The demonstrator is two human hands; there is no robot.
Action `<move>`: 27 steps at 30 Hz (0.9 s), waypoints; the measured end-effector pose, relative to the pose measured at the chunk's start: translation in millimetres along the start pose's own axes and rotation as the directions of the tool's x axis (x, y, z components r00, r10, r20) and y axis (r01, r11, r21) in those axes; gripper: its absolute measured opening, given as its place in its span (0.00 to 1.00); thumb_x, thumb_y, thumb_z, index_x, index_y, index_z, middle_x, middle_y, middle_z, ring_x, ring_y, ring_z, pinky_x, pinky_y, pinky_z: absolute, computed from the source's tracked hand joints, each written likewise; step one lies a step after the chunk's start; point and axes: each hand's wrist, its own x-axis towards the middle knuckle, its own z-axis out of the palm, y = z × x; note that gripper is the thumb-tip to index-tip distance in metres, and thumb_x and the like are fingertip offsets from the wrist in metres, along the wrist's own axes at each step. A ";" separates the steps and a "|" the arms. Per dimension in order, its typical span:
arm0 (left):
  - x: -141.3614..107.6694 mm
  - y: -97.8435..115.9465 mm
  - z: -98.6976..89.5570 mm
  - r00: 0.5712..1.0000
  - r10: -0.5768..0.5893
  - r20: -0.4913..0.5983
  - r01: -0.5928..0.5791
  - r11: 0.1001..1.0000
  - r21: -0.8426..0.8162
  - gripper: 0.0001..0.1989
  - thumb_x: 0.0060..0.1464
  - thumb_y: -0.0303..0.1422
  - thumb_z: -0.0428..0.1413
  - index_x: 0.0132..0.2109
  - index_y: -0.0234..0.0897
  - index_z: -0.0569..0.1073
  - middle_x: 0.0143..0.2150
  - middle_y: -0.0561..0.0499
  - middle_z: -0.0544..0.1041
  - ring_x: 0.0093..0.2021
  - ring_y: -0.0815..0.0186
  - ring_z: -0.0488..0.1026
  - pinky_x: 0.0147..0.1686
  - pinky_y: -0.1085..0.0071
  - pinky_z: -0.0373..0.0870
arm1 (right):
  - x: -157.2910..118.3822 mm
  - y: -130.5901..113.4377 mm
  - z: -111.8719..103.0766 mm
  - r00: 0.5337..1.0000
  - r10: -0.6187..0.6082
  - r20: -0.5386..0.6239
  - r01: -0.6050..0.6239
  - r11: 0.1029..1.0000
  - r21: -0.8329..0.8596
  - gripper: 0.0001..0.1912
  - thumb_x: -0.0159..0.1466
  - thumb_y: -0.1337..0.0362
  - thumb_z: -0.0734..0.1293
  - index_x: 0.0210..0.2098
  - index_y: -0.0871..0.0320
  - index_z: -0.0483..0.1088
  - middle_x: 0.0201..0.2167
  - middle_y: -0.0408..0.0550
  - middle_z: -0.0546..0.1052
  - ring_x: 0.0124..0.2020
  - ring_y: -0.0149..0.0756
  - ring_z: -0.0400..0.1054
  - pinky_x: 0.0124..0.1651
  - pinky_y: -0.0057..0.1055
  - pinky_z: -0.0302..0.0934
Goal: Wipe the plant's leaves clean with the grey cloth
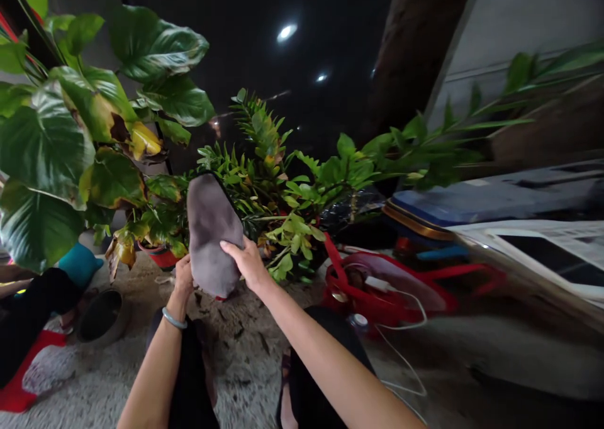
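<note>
In front of me is a grey-mauve fabric piece (213, 234), wide at the top and rounded at the lower end, with a dark edge along its upper right side. It looks soft, somewhat like a shoe upper, but I cannot make out its exact kind. My right hand (248, 262) grips its right side, thumb pressed on the face and the other fingers hidden behind. At the lower left edge my left hand (184, 277) is closed on it, most fingers out of sight. A pale bangle (174, 319) circles my left wrist.
Leafy potted plants (302, 183) stand ahead, with a red pot (163, 257) at left. To the right, a red bag (363, 290) holds a white cable, beside stacked flat items (472, 202). A dark bowl (100, 319) and another person's knee (42, 297) are at left.
</note>
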 end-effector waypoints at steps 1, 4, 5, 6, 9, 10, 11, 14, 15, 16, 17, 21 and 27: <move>-0.8 0.4 -2.1 1.000 0.002 -0.015 -0.002 1.000 0.010 0.14 0.35 0.37 0.68 0.29 0.32 0.78 0.25 0.51 0.76 0.27 0.67 0.69 0.29 0.71 0.67 | 2.8 12.3 -5.8 0.993 0.102 -0.060 -0.100 0.995 0.031 0.18 0.47 0.56 0.74 0.36 0.58 0.79 0.35 0.49 0.85 0.41 0.46 0.76 0.45 0.38 0.67; -13.9 1.6 -11.0 0.990 0.035 -0.136 -0.027 0.998 0.057 0.18 0.38 0.37 0.68 0.37 0.34 0.78 0.33 0.48 0.79 0.33 0.64 0.74 0.32 0.71 0.70 | -12.2 56.5 -29.4 0.909 0.372 -0.188 -0.363 0.928 0.082 0.14 0.45 0.55 0.73 0.28 0.57 0.77 0.26 0.51 0.82 0.33 0.47 0.75 0.36 0.38 0.66; -23.6 1.5 -13.4 0.980 0.068 -0.187 -0.054 0.995 0.082 0.19 0.40 0.38 0.68 0.41 0.35 0.78 0.38 0.47 0.80 0.38 0.62 0.75 0.36 0.70 0.71 | -22.2 67.5 -35.9 0.897 0.386 -0.217 -0.382 0.922 0.062 0.14 0.44 0.55 0.73 0.27 0.57 0.76 0.26 0.51 0.82 0.32 0.47 0.75 0.35 0.38 0.65; -36.1 1.0 -14.5 0.970 0.112 -0.216 -0.088 0.989 0.115 0.22 0.41 0.39 0.68 0.45 0.36 0.78 0.44 0.45 0.80 0.43 0.60 0.76 0.40 0.68 0.73 | -32.4 74.5 -40.2 0.897 0.372 -0.238 -0.376 0.926 0.028 0.14 0.44 0.55 0.73 0.27 0.56 0.76 0.26 0.51 0.82 0.32 0.47 0.74 0.35 0.38 0.65; -83.1 -0.5 -9.0 0.970 0.232 -0.067 -0.210 0.948 0.238 0.27 0.46 0.43 0.67 0.53 0.38 0.77 0.57 0.41 0.77 0.56 0.54 0.74 0.56 0.60 0.70 | -54.7 68.7 -38.6 0.953 0.226 -0.200 -0.253 0.960 -0.119 0.15 0.45 0.57 0.73 0.32 0.56 0.77 0.30 0.50 0.83 0.35 0.47 0.75 0.38 0.38 0.66; -98.3 0.1 -4.8 0.968 0.250 0.028 -0.248 0.930 0.273 0.28 0.47 0.44 0.67 0.55 0.39 0.77 0.59 0.41 0.77 0.60 0.52 0.72 0.60 0.58 0.67 | -57.7 60.2 -34.6 0.973 0.165 -0.161 -0.191 0.967 -0.170 0.16 0.46 0.57 0.73 0.34 0.56 0.77 0.32 0.50 0.83 0.36 0.47 0.75 0.40 0.38 0.66; -111.4 1.7 -0.4 0.962 0.249 0.114 -0.272 0.917 0.291 0.29 0.48 0.44 0.67 0.56 0.39 0.78 0.61 0.41 0.76 0.63 0.50 0.70 0.64 0.56 0.63 | -58.7 50.5 -30.2 0.988 0.105 -0.115 -0.128 0.969 -0.213 0.16 0.48 0.56 0.73 0.35 0.56 0.77 0.33 0.50 0.83 0.37 0.47 0.75 0.42 0.38 0.66; -133.1 11.6 9.3 0.955 0.218 0.201 -0.267 0.926 0.267 0.33 0.48 0.45 0.67 0.59 0.39 0.75 0.62 0.42 0.76 0.66 0.48 0.68 0.67 0.55 0.60 | -55.5 25.7 -19.4 0.999 0.012 0.042 -0.002 0.973 -0.229 0.16 0.52 0.53 0.72 0.36 0.56 0.78 0.35 0.49 0.83 0.38 0.46 0.74 0.45 0.39 0.66; -135.0 15.1 10.7 0.961 0.199 0.193 -0.242 0.940 0.239 0.35 0.47 0.46 0.68 0.61 0.39 0.74 0.62 0.42 0.76 0.65 0.47 0.69 0.66 0.54 0.61 | -54.3 21.3 -17.5 0.995 0.012 0.098 0.007 0.983 -0.185 0.16 0.53 0.53 0.72 0.36 0.56 0.78 0.34 0.48 0.82 0.38 0.46 0.73 0.45 0.39 0.65; -135.3 17.8 11.5 0.966 0.176 0.187 -0.213 0.956 0.203 0.37 0.46 0.46 0.68 0.62 0.39 0.73 0.62 0.42 0.75 0.64 0.47 0.70 0.65 0.54 0.63 | -53.6 19.1 -16.2 0.989 0.022 0.149 -0.003 0.992 -0.125 0.16 0.53 0.53 0.71 0.36 0.57 0.79 0.34 0.48 0.82 0.39 0.45 0.73 0.46 0.39 0.65; -134.8 19.3 12.1 0.970 0.157 0.185 -0.187 0.969 0.161 0.39 0.46 0.46 0.68 0.63 0.39 0.71 0.63 0.41 0.75 0.64 0.47 0.70 0.64 0.54 0.65 | -53.5 18.9 -15.4 0.982 0.038 0.186 -0.028 0.998 -0.059 0.16 0.53 0.54 0.71 0.36 0.57 0.79 0.33 0.47 0.82 0.38 0.45 0.73 0.46 0.39 0.65; -135.0 13.4 16.2 0.962 0.145 0.232 -0.150 0.989 0.004 0.48 0.44 0.45 0.70 0.70 0.43 0.62 0.68 0.42 0.69 0.65 0.47 0.68 0.64 0.54 0.66 | -54.9 28.1 -13.2 0.983 0.110 0.146 -0.128 0.985 0.116 0.15 0.51 0.55 0.70 0.34 0.57 0.78 0.31 0.46 0.81 0.37 0.44 0.72 0.45 0.38 0.66; -137.4 12.5 15.9 0.966 0.075 0.249 -0.063 0.996 -0.056 0.51 0.42 0.43 0.71 0.72 0.44 0.60 0.70 0.41 0.67 0.68 0.45 0.66 0.64 0.54 0.66 | -36.9 44.4 -11.9 0.983 0.072 0.171 -0.082 0.995 0.053 0.15 0.52 0.54 0.68 0.34 0.57 0.78 0.34 0.48 0.80 0.40 0.47 0.71 0.48 0.41 0.66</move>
